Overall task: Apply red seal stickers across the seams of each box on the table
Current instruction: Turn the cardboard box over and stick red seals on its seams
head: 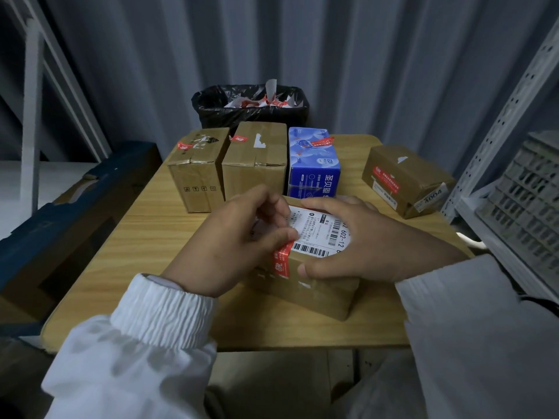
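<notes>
While the right hand [372, 240] grips the labelled cardboard box [320, 297] at the centre of the table [145, 237], the left hand [239, 237], fingers curled, pinches a red seal sticker [281, 261] down over the box's near edge. At 12 o'clock, a black-lined bin [208, 110] holds red-and-white sticker scraps [266, 101].

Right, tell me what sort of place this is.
Probably a parcel packing room: sealed cardboard boxes on a wooden table, a shipping label on the nearest box, perforated metal shelving at right.
</notes>
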